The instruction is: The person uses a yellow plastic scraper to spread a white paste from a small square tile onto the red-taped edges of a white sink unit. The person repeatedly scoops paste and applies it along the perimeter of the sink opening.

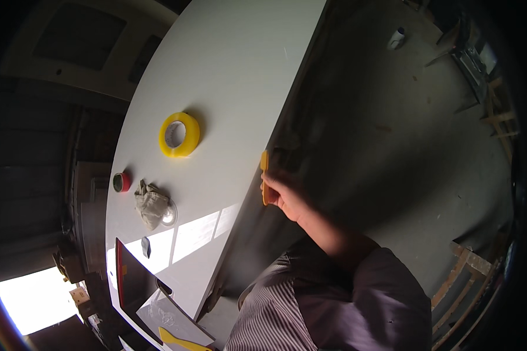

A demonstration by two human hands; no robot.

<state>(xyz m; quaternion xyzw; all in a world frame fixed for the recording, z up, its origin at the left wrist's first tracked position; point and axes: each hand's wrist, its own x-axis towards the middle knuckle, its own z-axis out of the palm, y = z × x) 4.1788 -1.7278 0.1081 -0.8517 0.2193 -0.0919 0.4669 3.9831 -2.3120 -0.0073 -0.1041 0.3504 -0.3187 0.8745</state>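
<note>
My right hand (277,191) is closed around a thin yellow flat tool (265,161), seen nearly edge-on, so its exact kind cannot be made out. It is at the right edge of a long white table (246,64); whether the tool touches the edge I cannot tell. My left hand is out of sight. On the tabletop, left of the hand, lies a large roll of yellow tape (193,136). Farther left are a small red roll (126,182), a crumpled grey-beige cloth (150,205) and a round clear object (170,215) against the cloth.
A small grey flat piece (146,247) lies in sunlight on the table. Near the lower left are a dark red-edged panel (140,278), a pale sheet (173,316) and a yellow spatula-like tool (178,341). Wooden furniture (471,263) stands on the grey floor at right.
</note>
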